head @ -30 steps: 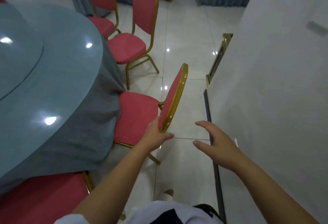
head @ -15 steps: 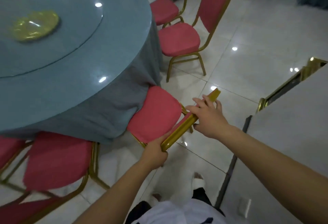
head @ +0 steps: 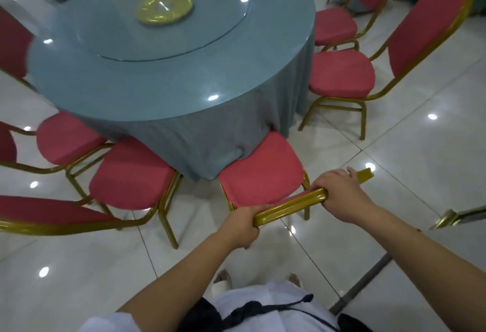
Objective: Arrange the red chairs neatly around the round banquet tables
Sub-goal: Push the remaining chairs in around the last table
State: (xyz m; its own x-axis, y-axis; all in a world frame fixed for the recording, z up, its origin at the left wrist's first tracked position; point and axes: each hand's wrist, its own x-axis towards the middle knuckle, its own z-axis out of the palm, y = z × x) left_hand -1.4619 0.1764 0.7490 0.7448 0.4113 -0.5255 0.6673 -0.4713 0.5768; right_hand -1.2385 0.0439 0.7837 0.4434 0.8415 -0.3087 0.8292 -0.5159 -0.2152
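Note:
A red chair (head: 263, 171) with a gold frame stands right in front of me, its seat tucked against the grey-blue cloth of the round banquet table (head: 168, 68). Its gold top rail (head: 289, 206) runs across below the seat. My left hand (head: 243, 223) grips the rail's left end. My right hand (head: 339, 192) grips the rail further right, fingers curled over it. More red chairs ring the table: one (head: 128, 173) just left of mine, another (head: 65, 137) beyond it, two on the right (head: 342, 73) (head: 334, 26).
A yellow-gold plate (head: 164, 8) sits on the glass turntable at the table's centre. A grey wall or partition with a gold-trimmed edge (head: 452, 216) stands close on my right. Glossy white floor tiles (head: 410, 163) stretch to the right. Another draped table shows at top right.
My view swung left to face the table. My right hand came onto the chair's top rail and now both hands grip it; the chair stands squarer to the table.

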